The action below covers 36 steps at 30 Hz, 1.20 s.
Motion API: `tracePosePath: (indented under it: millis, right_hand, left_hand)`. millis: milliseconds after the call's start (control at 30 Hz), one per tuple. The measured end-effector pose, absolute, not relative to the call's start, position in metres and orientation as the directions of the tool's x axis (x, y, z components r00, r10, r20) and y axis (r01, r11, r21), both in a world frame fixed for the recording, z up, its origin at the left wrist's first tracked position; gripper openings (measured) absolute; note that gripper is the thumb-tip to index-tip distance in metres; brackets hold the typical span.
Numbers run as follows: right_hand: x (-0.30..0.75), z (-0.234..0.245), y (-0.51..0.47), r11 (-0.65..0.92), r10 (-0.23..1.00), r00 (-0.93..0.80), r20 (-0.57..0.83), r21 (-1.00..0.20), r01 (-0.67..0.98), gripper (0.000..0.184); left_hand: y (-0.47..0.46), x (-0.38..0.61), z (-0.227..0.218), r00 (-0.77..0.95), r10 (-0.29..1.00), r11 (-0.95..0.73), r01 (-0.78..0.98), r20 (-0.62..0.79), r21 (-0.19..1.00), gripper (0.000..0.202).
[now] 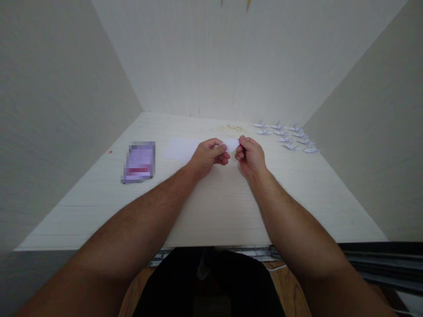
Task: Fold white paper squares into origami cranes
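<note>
A small folded piece of white paper is held up between my two hands, above the middle of the pale table. My left hand pinches its left end between thumb and fingers. At the other end, my right hand grips the paper's tip with thumb and forefinger, the other fingers curled. The exact folds are too small to make out. Flat on the table, just left of my left hand, lies white paper, partly covered by that hand.
Several folded white paper cranes stand in rows at the back right. A blurred-out purple item lies on the left, with a small orange bit beyond it. Brownish marks show near the back wall. Panels enclose the table on three sides.
</note>
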State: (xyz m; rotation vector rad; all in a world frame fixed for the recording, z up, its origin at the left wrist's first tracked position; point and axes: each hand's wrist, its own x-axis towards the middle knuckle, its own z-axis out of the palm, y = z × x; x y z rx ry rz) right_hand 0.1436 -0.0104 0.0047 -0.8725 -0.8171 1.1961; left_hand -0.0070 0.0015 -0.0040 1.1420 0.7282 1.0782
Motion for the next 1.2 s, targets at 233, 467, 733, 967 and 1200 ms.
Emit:
tracePosePath:
  millis: [233,467,733,967,1200]
  right_hand:
    - [0.146,0.004,-0.008,0.122,0.982,0.180,0.053,-0.910,-0.396,0.037]
    - [0.141,0.005,-0.005,0.124,0.969,0.245,0.033,-0.923,-0.364,0.028]
    - [0.138,0.002,-0.007,0.152,0.957,0.281,0.075,-0.952,-0.265,0.042]
    - [0.136,0.000,-0.008,0.219,0.958,0.223,0.183,-0.964,-0.151,0.022]
    - [0.137,-0.003,-0.009,0.243,0.951,0.184,0.248,-0.969,0.047,0.010]
  left_hand:
    - [0.002,-0.007,-0.002,0.321,0.946,0.046,-0.267,0.044,0.963,0.040]
    - [0.002,-0.005,-0.003,0.089,0.984,-0.130,-0.213,0.152,0.968,0.043]
    - [0.002,-0.005,-0.002,0.066,0.969,-0.234,-0.060,0.238,0.970,0.039]
    - [0.003,-0.005,-0.003,0.081,0.975,-0.204,-0.034,0.206,0.978,0.024]
    - [0.005,-0.007,-0.005,0.087,0.973,-0.218,0.015,0.215,0.976,0.021]
